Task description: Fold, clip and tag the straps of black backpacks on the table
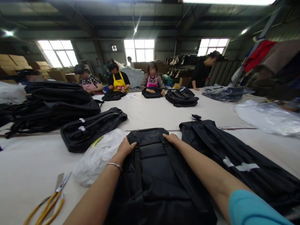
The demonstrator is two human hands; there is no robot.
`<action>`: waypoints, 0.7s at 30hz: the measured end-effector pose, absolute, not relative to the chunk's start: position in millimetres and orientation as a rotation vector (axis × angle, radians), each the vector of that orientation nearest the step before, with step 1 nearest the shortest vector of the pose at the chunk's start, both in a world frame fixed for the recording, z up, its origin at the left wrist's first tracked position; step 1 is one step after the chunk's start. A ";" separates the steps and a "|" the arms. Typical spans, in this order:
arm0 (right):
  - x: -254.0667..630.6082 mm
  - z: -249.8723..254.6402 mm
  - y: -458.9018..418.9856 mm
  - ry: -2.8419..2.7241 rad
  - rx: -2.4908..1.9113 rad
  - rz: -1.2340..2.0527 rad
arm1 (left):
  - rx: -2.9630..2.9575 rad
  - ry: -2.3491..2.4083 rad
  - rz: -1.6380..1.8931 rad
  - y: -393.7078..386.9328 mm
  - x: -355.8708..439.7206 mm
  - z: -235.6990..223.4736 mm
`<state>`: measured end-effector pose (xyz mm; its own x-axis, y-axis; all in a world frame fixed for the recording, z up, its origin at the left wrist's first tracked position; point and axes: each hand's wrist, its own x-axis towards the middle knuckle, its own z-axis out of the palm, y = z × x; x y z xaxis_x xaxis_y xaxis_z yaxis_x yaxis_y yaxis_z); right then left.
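Observation:
A black backpack (154,168) lies in front of me on the white table, its top end pointing away. Two dark straps run down its face. My left hand (126,147) grips the upper left corner, thumb on top and the other fingers hidden behind the edge. At the upper right corner, my right hand (172,139) is closed on the same backpack. A clear plastic bag (98,159) of white material sits left of my left forearm. To the right of my right arm lies another black backpack (234,153) with white wrapping on its straps.
Yellow-handled scissors (52,200) lie at the lower left. One more black bag (93,128) rests beyond the plastic bag. A pile of black bags (53,103) stands far left. Several people work across the table (154,114). Clear plastic sheeting (269,115) lies at the right.

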<state>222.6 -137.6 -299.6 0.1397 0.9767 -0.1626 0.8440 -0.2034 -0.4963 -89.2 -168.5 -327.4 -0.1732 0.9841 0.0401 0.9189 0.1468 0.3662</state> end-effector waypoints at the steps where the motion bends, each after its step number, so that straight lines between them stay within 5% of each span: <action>1: 220.6 -307.4 -135.3 -1.780 -2.152 0.670 | 1.871 2.204 0.448 -166.8 -90.2 -327.5; 8: 228.4 -315.4 -122.3 -1.871 -2.220 0.617 | 1.980 2.199 0.466 -137.8 -82.5 -312.2; 14: 214.1 -311.3 -100.6 -2.180 -1.757 0.081 | 2.141 2.075 0.378 -118.7 -65.0 -342.6; 21: 200.8 -347.2 -93.0 -2.384 -1.785 0.544 | 2.059 1.980 0.265 -99.9 -68.9 -352.8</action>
